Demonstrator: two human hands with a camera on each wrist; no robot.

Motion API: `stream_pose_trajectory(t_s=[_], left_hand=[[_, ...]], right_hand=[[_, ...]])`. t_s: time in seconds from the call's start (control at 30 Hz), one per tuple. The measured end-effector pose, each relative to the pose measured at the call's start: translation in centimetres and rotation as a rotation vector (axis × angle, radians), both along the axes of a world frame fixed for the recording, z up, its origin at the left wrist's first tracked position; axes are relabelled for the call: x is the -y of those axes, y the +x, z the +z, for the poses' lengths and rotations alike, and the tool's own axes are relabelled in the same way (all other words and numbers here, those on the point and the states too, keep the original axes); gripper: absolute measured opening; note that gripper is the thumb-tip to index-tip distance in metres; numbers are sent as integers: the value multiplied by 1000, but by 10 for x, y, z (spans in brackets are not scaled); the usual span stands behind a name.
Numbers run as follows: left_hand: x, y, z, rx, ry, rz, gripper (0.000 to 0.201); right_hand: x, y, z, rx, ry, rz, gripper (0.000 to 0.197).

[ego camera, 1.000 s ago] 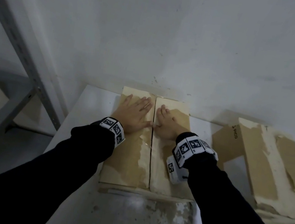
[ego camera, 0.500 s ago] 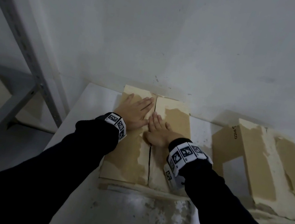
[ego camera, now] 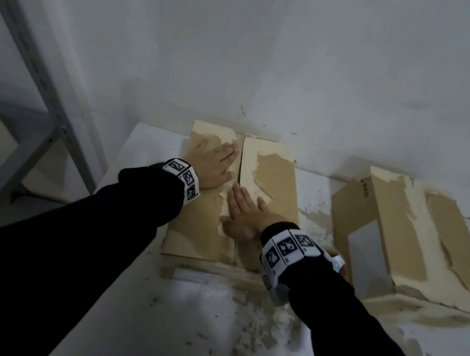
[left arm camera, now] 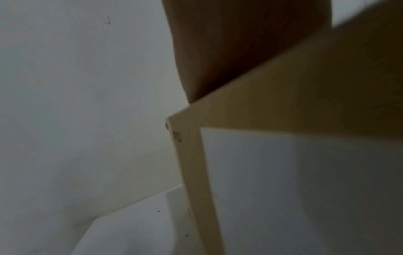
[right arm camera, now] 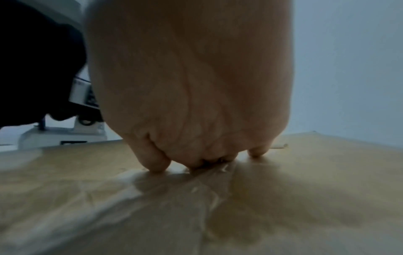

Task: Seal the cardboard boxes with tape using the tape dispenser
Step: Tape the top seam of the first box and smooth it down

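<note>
A worn cardboard box (ego camera: 275, 175) with torn paper patches stands against the wall, its two top flaps meeting at a centre seam. My left hand (ego camera: 214, 163) lies flat on the left flap, fingers straight. My right hand (ego camera: 242, 210) presses flat beside the seam, nearer to me. In the right wrist view the right hand's fingertips (right arm camera: 157, 165) press on glossy clear tape over the cardboard (right arm camera: 305, 172). In the left wrist view only the box corner (left arm camera: 185, 131) and the left hand's (left arm camera: 240, 43) underside show. No tape dispenser is clearly visible.
A second cardboard box (ego camera: 424, 236), also torn, stands to the right on the white table (ego camera: 142, 161). Peeled paper scraps litter the table in front of me. A grey metal shelf post (ego camera: 43, 65) slants at the left. The white wall is close behind the boxes.
My right hand has slid along the seam towards me, from beside the left hand to the box's middle. The left hand has stayed on the left flap.
</note>
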State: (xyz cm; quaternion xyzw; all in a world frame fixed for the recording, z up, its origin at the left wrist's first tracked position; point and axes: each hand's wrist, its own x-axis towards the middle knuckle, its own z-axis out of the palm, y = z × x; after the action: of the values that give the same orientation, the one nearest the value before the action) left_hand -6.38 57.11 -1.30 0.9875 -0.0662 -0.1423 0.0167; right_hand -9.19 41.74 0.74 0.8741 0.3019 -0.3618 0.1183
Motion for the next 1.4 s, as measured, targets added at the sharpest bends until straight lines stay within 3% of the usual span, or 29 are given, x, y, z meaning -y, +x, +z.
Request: stream_pose_trajectory(t_s=[0.1, 0.2, 0.37, 0.63, 0.8, 0.97, 1.17, 1.4], left_hand=[[12, -30, 11, -75, -21, -51, 55], [31, -81, 23, -74, -156, -86, 55], [48, -155, 6, 58, -208, -182, 78], [39, -158, -26, 178, -96, -277, 76], [44, -164, -21, 230, -218, -257, 92], [53, -176, -23, 359, -311, -194, 67], [70, -184, -35, 662, -236, -225, 38], [76, -187, -42, 675, -277, -149, 34]], right_hand=[[1, 0, 1, 0, 27, -3, 66], [6, 0, 3, 12, 89, 8, 64], [18, -9, 7, 73, 162, 69, 63], [60, -57, 5, 13, 202, 143, 62], [76, -77, -15, 213, 330, 192, 60], [82, -84, -37, 415, 535, 199, 63], [89, -99, -67, 648, 858, 224, 38], [89, -95, -71, 626, 952, 212, 45]])
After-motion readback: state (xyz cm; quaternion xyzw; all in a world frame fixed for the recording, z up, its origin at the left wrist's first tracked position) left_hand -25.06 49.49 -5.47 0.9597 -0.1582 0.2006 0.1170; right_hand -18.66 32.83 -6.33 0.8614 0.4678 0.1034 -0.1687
